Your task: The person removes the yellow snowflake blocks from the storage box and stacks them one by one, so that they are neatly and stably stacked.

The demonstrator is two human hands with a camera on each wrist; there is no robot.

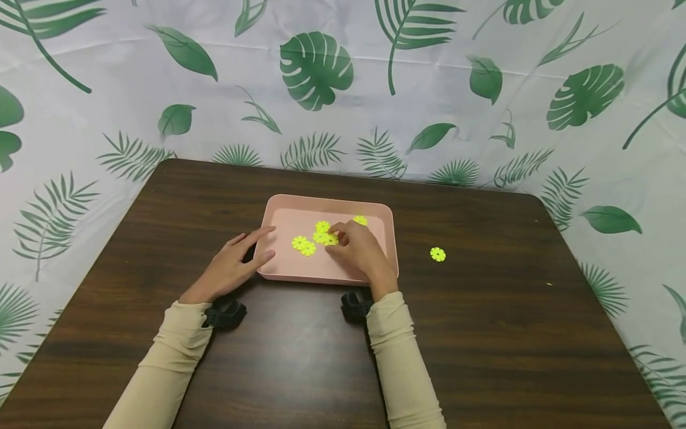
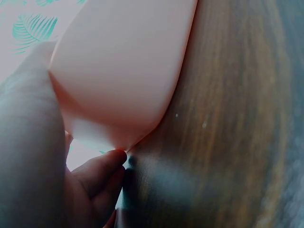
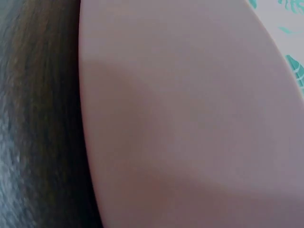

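A pink tray (image 1: 278, 271) on the table carries several yellow notched discs (image 1: 299, 242), like plastic snowflake building pieces. My left hand (image 1: 230, 268) holds the tray's left side. Its thumb and index finger reach over the rim; in the left wrist view curled fingers (image 2: 102, 173) touch the outer wall at a corner. Over the tray, my right hand (image 1: 360, 250) has thumb and index finger at opposite edges of a yellow disc (image 1: 331, 240) by the middle cluster. Another disc (image 1: 361, 220) lies near the back rim. The right wrist view shows the tray's wall (image 3: 180, 104), no fingers.
One loose yellow disc (image 1: 437, 254) lies on the dark wooden table (image 1: 482, 333) right of the tray. Farther right is a tiny yellow speck (image 1: 549, 284). Behind the table hangs a white cloth (image 1: 370, 107) printed with green leaves.
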